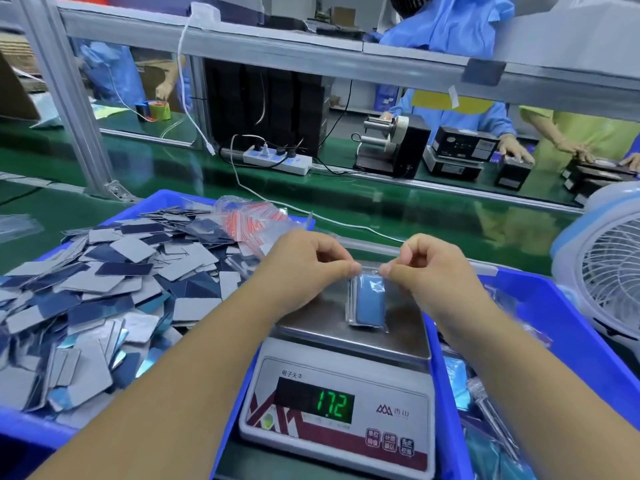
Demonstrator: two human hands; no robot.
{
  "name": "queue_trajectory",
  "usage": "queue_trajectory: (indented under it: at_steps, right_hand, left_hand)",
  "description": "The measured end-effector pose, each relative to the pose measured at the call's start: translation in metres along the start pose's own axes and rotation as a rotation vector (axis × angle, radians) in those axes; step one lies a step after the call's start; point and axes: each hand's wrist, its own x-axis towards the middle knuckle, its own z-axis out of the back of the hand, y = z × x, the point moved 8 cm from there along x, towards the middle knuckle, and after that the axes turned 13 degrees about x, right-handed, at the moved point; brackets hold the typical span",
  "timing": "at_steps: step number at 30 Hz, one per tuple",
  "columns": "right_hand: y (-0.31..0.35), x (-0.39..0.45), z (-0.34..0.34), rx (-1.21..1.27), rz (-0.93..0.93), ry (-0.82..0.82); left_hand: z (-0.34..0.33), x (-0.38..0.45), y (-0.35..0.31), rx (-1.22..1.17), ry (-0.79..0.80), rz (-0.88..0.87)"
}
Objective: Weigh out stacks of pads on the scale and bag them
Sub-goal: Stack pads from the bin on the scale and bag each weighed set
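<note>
Here, small clear bag [367,301] of blue pads held over scale [346,386] pan; top edge pinched by left hand [304,268] and right hand [427,271]; loose pads heaped in left bin [145,209]; display reads 17.2.

White power strip [277,160] with plugged cables, centre of frame on the green belt. Label dispenser [393,147], black, right of centre. White-and-blue fan [602,271], right edge; green tape roll [160,109], upper left.

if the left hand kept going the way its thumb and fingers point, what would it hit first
Most likely the right hand: the left hand points rightward along the top edge of the bag, and both pinch it, fingertips nearly touching. Depth is hard to judge.
</note>
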Motion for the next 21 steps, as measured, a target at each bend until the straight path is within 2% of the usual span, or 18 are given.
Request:
queue_trajectory:
  at_steps: [3,6,11,21]
  right_hand:
    - [0.003,0.002,0.0,-0.38,0.111,-0.055]
    - [0.004,0.002,0.0,-0.514,0.151,-0.068]
    - [0.007,0.002,0.009,-0.5,0.185,-0.125]
    - [0.015,-0.003,0.009,-0.392,0.172,-0.147]
  left_hand:
    - [0.003,0.001,-0.005,0.162,-0.056,-0.044]
    - [0.014,0.0,-0.004,0.182,-0.135,-0.031]
    - [0.028,0.0,0.013,0.082,-0.208,0.085]
    - [0.036,-0.001,0.029,0.042,-0.284,0.259]
